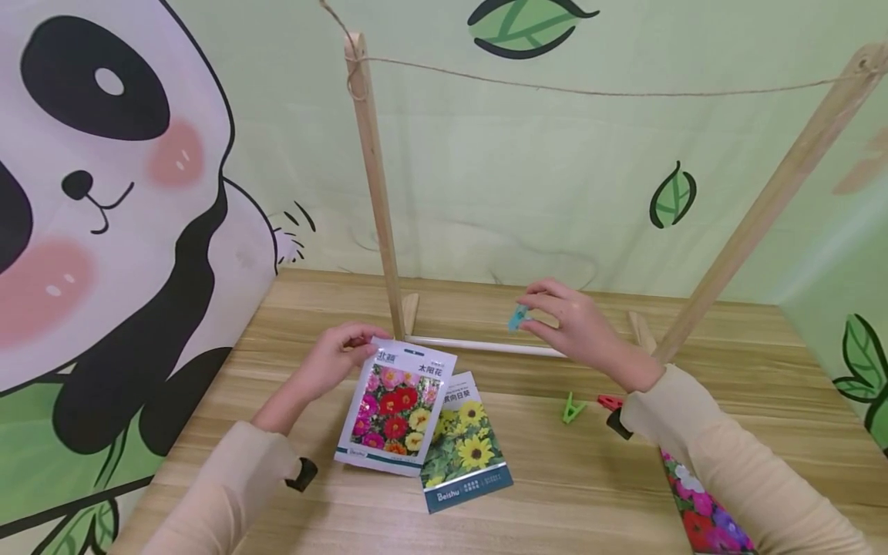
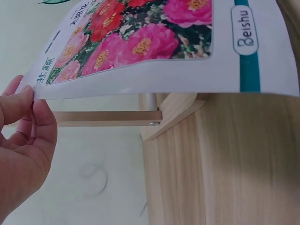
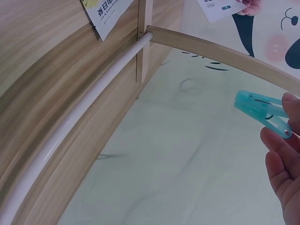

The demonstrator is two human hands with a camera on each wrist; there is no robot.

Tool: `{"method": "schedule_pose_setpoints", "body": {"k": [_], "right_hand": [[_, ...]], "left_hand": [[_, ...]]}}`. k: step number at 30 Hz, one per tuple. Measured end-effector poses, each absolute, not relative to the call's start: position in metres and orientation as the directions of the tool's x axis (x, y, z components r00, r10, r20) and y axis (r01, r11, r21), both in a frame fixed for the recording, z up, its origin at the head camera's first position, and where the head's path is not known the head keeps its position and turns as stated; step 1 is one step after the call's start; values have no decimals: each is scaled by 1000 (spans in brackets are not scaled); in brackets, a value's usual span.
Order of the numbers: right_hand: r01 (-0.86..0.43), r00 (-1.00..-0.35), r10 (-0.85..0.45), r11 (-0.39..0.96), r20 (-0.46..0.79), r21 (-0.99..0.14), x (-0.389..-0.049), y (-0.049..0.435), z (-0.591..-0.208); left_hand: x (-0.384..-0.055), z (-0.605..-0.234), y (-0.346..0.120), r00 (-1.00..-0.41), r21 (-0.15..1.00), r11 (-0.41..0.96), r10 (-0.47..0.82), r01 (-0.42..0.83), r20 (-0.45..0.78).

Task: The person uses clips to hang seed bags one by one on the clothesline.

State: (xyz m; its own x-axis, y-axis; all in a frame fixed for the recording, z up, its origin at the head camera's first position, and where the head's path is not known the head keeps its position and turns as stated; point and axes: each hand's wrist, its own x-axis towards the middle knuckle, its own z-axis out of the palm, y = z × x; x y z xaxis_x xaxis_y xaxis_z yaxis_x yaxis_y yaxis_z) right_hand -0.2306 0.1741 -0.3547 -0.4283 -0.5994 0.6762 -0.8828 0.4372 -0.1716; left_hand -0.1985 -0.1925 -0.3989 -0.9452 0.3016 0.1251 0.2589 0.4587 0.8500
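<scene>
My left hand [image 1: 331, 356] pinches the top left corner of a white seed packet [image 1: 395, 408] printed with red, pink and yellow flowers. In the left wrist view the packet [image 2: 140, 79] is raised off the table, its corner between thumb and fingers. Between the thumb and fingers of my right hand [image 1: 572, 320] is a blue clothespin [image 1: 517, 317]; the right wrist view shows the clothespin [image 3: 260, 110] gripped by its handle ends. Partly covered by the white packet, a sunflower seed packet [image 1: 468, 447] lies on the table.
A twine line [image 1: 555, 91] hangs between two wooden posts [image 1: 375, 177], joined low down by a white rod [image 1: 486, 346]. On the table [image 1: 555, 493] lie a green clothespin [image 1: 572, 408], a red clothespin [image 1: 610, 401] and another flower packet [image 1: 704, 509], partly hidden by the right sleeve.
</scene>
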Motion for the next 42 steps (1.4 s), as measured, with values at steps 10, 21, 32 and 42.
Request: {"method": "schedule_pose_setpoints", "body": {"k": [10, 21, 32, 42], "right_hand": [[-876, -442, -597, 446, 670, -181, -230, 171, -350], [-876, -441, -601, 450, 666, -174, -231, 169, -344], [-877, -433, -602, 452, 671, -161, -231, 167, -338], [-887, -402, -593, 440, 697, -137, -236, 165, -332]], "left_hand": [[-199, -391, -193, -956, 871, 445, 282, 209, 86], [-203, -385, -192, -957, 882, 417, 265, 221, 114], [-208, -376, -186, -968, 903, 389, 231, 181, 95], [-214, -368, -183, -972, 913, 368, 210, 174, 101]]}}
